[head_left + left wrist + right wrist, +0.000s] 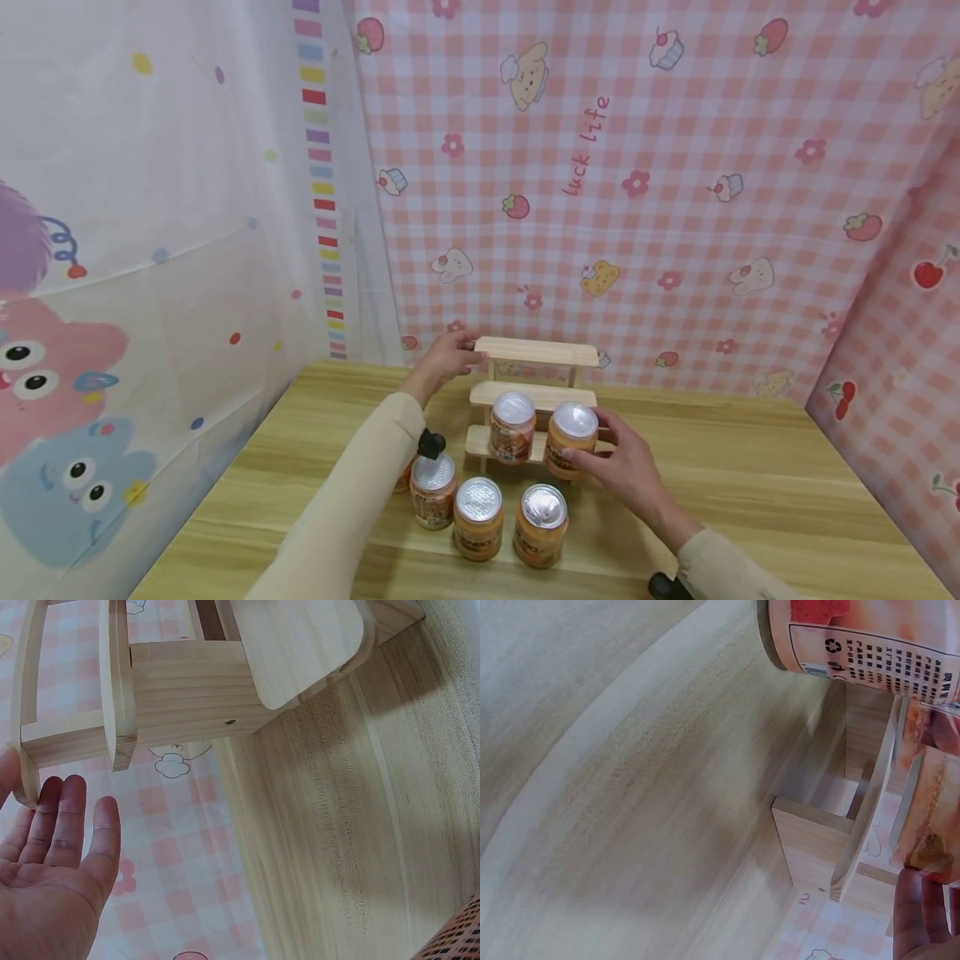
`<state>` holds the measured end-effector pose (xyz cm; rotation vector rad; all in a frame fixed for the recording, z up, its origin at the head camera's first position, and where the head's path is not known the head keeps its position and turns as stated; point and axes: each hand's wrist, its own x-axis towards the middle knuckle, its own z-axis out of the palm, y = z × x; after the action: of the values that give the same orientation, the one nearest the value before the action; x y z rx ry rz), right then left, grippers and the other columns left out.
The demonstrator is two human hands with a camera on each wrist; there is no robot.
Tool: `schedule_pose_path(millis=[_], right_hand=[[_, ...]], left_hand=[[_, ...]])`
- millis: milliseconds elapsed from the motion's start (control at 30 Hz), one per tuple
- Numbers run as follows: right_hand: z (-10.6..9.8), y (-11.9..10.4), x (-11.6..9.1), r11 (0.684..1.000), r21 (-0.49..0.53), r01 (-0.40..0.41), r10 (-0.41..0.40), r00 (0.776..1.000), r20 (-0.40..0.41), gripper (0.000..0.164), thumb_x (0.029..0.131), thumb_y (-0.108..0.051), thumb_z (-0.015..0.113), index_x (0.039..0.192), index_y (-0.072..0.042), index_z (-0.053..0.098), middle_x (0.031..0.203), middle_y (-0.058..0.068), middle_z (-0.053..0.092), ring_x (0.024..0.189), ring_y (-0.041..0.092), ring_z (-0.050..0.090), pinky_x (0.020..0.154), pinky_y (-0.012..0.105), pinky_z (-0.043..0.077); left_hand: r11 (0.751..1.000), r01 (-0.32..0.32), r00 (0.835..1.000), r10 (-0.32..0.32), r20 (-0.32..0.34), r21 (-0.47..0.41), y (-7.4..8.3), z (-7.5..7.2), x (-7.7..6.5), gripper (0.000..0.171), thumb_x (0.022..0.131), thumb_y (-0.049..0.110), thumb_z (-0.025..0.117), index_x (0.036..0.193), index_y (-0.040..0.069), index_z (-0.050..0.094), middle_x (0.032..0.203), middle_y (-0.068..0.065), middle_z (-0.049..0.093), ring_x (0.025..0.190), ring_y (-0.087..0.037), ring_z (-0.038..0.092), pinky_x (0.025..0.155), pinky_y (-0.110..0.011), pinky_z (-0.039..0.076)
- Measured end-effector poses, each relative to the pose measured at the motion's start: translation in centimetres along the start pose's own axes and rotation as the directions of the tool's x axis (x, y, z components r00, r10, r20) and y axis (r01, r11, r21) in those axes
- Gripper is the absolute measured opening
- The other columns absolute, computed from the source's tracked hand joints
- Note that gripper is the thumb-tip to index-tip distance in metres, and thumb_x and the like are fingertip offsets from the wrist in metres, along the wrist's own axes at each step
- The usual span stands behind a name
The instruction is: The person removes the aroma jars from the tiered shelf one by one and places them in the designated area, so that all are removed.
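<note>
A three-tier wooden stand (536, 350) is at the back of the table. My left hand (448, 358) holds the left end of its top board, thumb on one side and fingertips on the other; the left wrist view shows this board end (28, 776) up close. My right hand (626, 458) grips an orange can with a silver lid (573, 442) at the right of the lowest tier. In the right wrist view, a gap shows between this can (930, 814) and the board edge (866, 802). A similar can (512, 433) stands to its left on the lowest tier.
In front of the stand, several more orange cans are on the table: one at the right (540, 529), one in the middle (478, 521), one further left (433, 496) and one partly hidden by my left sleeve (345, 500). Pink checked cloth (637, 233) hangs behind the table.
</note>
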<state>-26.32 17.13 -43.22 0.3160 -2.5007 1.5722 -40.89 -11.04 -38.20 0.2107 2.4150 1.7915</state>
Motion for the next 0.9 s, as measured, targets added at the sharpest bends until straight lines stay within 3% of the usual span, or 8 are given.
schedule_pose_path(millis=[300,700,900], right_hand=[[-1.1,-0.5,-1.3,0.999,0.043,-0.007,0.008,1.000,-0.003,0.063,0.079,-0.016,0.086,0.133,-0.004,0.056,0.121,0.013,0.062,0.108,0.028,0.061,0.080,0.026,0.055],[-2.8,0.8,-3.3,0.998,0.064,0.021,-0.024,0.999,0.035,0.062,0.078,-0.010,0.085,0.131,0.000,0.055,0.119,0.014,0.062,0.103,0.021,0.062,0.077,0.028,0.057],[-3.2,1.7,-4.1,0.999,0.051,-0.010,0.007,0.999,0.053,0.064,0.078,-0.012,0.086,0.131,0.002,0.053,0.120,0.016,0.061,0.107,0.027,0.062,0.079,0.029,0.057]], left_hand=[[1.000,0.005,1.000,-0.005,0.002,-0.006,0.0,-0.1,-0.1,0.054,0.093,0.004,0.067,0.143,-0.003,0.047,0.135,-0.023,0.054,0.122,-0.033,0.055,0.099,-0.045,0.049],[1.000,0.007,1.000,-0.007,0.005,-0.010,0.2,0.0,-0.1,0.056,0.094,0.004,0.067,0.145,-0.004,0.045,0.136,-0.023,0.054,0.123,-0.033,0.053,0.101,-0.047,0.048],[1.000,0.003,1.000,-0.003,0.001,-0.012,0.2,0.0,-0.2,0.054,0.094,0.004,0.066,0.143,-0.004,0.046,0.134,-0.024,0.055,0.120,-0.034,0.056,0.099,-0.046,0.049]])
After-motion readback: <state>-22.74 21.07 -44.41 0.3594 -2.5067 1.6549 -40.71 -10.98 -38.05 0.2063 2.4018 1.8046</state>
